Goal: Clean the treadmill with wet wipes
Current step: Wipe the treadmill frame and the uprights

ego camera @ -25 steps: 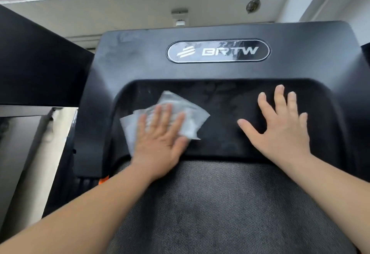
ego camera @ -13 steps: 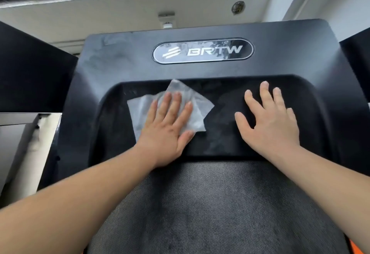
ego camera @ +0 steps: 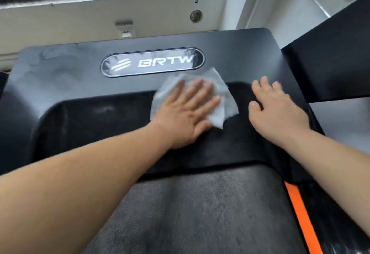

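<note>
The treadmill's black motor cover (ego camera: 66, 77) fills the middle of the view, with a glossy BRTW badge (ego camera: 153, 62) on top and smeared dust at its left. My left hand (ego camera: 187, 111) lies flat, fingers spread, pressing a white wet wipe (ego camera: 224, 101) onto the sloped inner face just below the badge. Most of the wipe is hidden under my palm and fingers. My right hand (ego camera: 277, 111) rests flat on the cover's right inner slope, holding nothing. The grey running belt (ego camera: 210, 209) runs below both arms.
An orange strip (ego camera: 300, 219) edges the belt at the right. A black panel (ego camera: 330, 61) juts in at the right. A pale wall with a small fixture (ego camera: 125, 28) stands behind the treadmill.
My left hand has slid the wipe to the right and upward across the cover, from its left part to just under the badge. The view has shifted left; my right hand stays planted.
</note>
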